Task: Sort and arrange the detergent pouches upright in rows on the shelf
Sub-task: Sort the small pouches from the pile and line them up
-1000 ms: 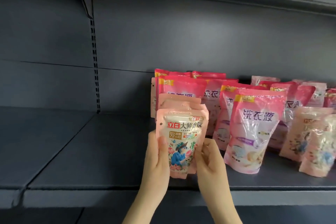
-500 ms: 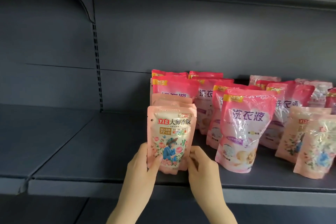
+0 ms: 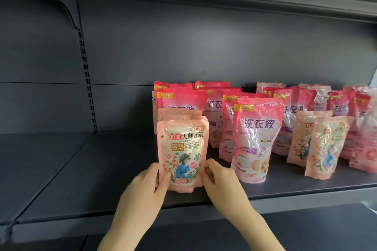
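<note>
change: we bring floral pouch (image 3: 182, 155) down onto shelf (image 3: 81, 189), left of big pink pouch (image 3: 256, 138) | left hand (image 3: 146, 185), right hand (image 3: 220, 179): fingers pinch its lower edges | upright, we judge release next

Lowering the pale-pink, flower-printed plastic detergent pouch (image 3: 182, 155) onto the dark grey metal shelf (image 3: 81, 189) — setting it upright near the front edge. Sliding the left hand (image 3: 142, 185) and right hand (image 3: 220, 179) down to its bottom corners.

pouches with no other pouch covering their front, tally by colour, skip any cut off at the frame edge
pale peach floral pouches: 2
bright pink pouches: 1
total: 3
</note>
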A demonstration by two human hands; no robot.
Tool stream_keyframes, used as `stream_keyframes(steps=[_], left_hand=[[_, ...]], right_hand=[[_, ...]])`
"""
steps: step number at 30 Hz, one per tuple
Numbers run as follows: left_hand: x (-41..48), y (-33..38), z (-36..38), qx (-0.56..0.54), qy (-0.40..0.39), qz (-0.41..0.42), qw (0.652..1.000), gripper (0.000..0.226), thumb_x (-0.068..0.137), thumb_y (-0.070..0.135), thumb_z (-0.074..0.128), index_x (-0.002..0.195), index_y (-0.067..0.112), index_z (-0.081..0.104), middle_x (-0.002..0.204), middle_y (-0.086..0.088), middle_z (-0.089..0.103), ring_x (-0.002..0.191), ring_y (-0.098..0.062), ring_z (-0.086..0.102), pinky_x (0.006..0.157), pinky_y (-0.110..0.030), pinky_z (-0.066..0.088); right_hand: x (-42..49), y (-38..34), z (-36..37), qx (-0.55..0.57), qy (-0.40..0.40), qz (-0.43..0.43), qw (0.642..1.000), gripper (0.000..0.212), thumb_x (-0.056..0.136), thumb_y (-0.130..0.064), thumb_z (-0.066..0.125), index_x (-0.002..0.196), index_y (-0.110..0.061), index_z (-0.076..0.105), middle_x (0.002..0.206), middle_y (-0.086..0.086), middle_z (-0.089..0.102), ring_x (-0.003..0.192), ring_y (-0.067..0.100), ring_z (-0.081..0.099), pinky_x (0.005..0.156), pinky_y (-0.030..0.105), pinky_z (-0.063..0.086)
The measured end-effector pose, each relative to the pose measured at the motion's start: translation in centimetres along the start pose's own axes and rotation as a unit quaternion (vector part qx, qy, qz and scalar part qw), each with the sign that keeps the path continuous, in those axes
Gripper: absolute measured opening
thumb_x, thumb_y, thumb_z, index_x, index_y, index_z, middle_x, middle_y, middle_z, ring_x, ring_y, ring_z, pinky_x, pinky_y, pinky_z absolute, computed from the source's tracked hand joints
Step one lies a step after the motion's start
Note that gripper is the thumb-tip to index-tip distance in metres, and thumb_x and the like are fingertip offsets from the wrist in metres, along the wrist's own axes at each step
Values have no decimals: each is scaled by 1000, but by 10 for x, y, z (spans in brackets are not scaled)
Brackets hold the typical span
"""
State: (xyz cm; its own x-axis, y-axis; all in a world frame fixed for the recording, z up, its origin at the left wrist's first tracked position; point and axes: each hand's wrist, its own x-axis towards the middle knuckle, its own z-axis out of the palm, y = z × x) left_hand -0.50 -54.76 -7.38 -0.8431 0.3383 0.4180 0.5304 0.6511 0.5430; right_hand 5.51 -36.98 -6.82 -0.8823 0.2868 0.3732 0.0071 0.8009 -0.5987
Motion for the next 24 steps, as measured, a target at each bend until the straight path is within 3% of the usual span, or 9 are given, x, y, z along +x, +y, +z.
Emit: stream_keyframes(steps=[4, 9, 14, 19, 24], left_hand=[[4, -3, -11, 55, -28, 15, 998, 23, 99, 46, 34, 106, 32, 51, 91, 17, 58, 74, 0, 59, 62, -20, 53], [-3, 4, -9, 97, -5, 17, 995, 25, 97, 52, 31, 102, 36, 50, 89, 17, 55, 81, 2, 54, 64, -14, 50], [-26, 19, -21, 217, 42, -7, 975, 25, 94, 54, 30, 95, 38, 48, 90, 16, 55, 88, 0, 50, 64, -16, 48], [-46, 67, -10, 207, 52, 60, 975, 30, 92, 56, 30, 98, 35, 51, 95, 18, 57, 87, -1, 54, 56, -12, 40], [-51, 140, 26, 237, 31, 103, 966, 31, 89, 56, 39, 91, 31, 58, 82, 13, 64, 76, -7, 62, 55, -23, 39]], right_hand=[[5, -3, -8, -86, -25, -2, 996, 16, 100, -23, 44, 90, -14, 52, 85, 0, 66, 74, 17, 62, 67, 33, 51], [5, -4, -7, -69, -32, 21, 997, 17, 100, -25, 45, 98, -14, 58, 90, -1, 68, 80, 15, 64, 73, 32, 54], [-19, 9, -21, -80, 10, 3, 997, 14, 95, -26, 48, 86, -20, 58, 77, -6, 62, 69, 12, 57, 62, 25, 47], [-47, 36, -64, -116, 34, 3, 993, 23, 92, -43, 47, 83, -24, 57, 79, -5, 65, 72, 14, 60, 65, 28, 51], [-68, 84, -130, -175, 24, -21, 984, 27, 90, -51, 48, 88, -27, 60, 87, -8, 68, 80, 15, 62, 66, 30, 49]])
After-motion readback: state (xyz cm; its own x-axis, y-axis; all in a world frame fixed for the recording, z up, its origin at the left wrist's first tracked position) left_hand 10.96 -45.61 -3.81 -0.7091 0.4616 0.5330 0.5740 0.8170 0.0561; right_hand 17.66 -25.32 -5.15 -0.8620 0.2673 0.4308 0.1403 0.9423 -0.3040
